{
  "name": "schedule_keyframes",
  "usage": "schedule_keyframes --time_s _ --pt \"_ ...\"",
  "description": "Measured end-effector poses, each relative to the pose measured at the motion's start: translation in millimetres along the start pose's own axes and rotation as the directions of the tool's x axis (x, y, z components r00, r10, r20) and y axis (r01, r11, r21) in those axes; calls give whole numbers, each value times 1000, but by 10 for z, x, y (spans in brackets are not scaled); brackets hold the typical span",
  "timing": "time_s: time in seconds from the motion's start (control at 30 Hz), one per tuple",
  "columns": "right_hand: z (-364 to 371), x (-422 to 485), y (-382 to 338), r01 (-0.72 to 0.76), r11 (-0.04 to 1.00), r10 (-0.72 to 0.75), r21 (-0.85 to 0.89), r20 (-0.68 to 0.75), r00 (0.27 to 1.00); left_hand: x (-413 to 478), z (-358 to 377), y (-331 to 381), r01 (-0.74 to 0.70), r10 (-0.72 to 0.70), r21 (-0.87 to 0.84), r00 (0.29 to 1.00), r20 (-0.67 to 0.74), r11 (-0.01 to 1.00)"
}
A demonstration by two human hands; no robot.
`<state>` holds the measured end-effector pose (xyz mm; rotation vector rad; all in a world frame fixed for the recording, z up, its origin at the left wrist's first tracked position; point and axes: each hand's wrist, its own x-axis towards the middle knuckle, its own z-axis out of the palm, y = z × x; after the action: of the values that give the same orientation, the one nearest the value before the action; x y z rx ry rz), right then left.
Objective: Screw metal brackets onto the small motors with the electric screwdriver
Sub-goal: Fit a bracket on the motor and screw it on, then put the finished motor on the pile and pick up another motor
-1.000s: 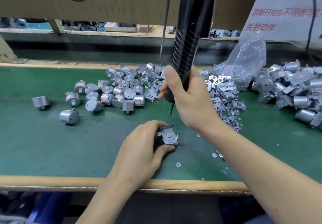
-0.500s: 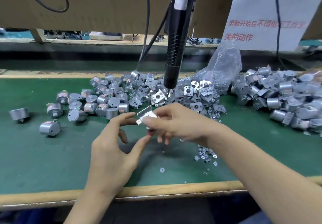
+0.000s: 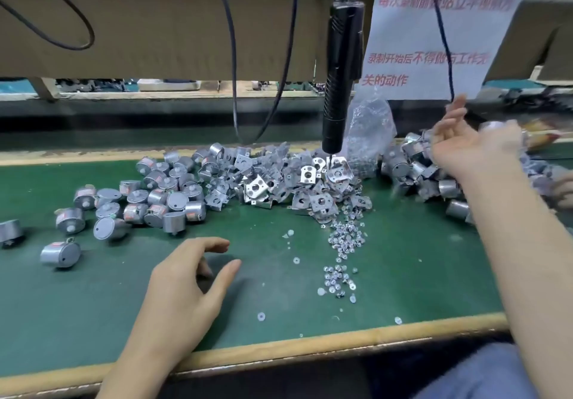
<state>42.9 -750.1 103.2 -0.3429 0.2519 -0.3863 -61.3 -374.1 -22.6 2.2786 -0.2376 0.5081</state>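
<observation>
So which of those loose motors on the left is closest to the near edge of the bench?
The lone motor straight left of the left hand, apart from the heap. Every other motor there lies farther back on the green mat.

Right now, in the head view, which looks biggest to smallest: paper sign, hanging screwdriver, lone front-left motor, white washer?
1. paper sign
2. hanging screwdriver
3. lone front-left motor
4. white washer
No two look alike.
</observation>
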Motion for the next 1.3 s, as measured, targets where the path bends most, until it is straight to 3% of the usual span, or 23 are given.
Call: schedule_keyframes --time_s 0.07,0.13,0.2,0.27,0.33,0.4,0.5,0.6,0.67,0.83,0.93,1.03,1.13,1.2,1.3 --pt "15 -12 55 -4 995 6 -98 23 1000 5 7 8 9 -8 17 999 -36 1000" --pt "74 -79 250 11 944 1 -328 38 999 27 -7 10 32 -29 27 994 -110 999" --pt "162 -177 519 101 790 -22 -605 137 990 103 -73 -48 56 -40 71 978 -207 996" --pt "236 -283 781 284 584 -27 -760 331 943 242 -198 -202 139 -83 168 949 -304 976" --pt "306 -393 987 464 416 21 -782 518 855 440 -390 -406 333 -212 249 887 -411 910" --pt "346 -487 1138 565 311 43 -764 605 795 653 -601 -620 543 -377 302 802 -463 784" --pt "329 -550 1291 653 188 11 -734 666 746 918 -870 -945 642 -548 441 766 -335 627" --pt "302 -674 1407 697 203 75 -688 720 689 1088 -1007 -1182 569 -606 566 782 -147 597" --pt "293 -745 1461 702 237 101 -672 735 670 1130 -1009 -1249 517 -577 551 813 -78 655" --pt "273 -836 1561 680 297 111 -670 732 672 977 -909 -1223 351 -370 467 927 -55 812" --pt "258 -870 1618 674 313 107 -669 730 675 771 -874 -1119 286 -308 434 951 -20 855" --pt "236 -920 1674 669 324 104 -669 728 677 574 -830 -942 183 -229 484 973 37 856" --pt "233 -996 1723 660 344 121 -668 728 675 444 -746 -802 64 -91 619 996 11 783" --pt "226 -1033 1746 656 357 141 -665 733 666 500 -799 -801 120 -52 655 991 -123 746" --pt "218 -1057 1768 659 368 148 -657 740 656 795 -1076 -1031 438 -325 491 896 -303 753"
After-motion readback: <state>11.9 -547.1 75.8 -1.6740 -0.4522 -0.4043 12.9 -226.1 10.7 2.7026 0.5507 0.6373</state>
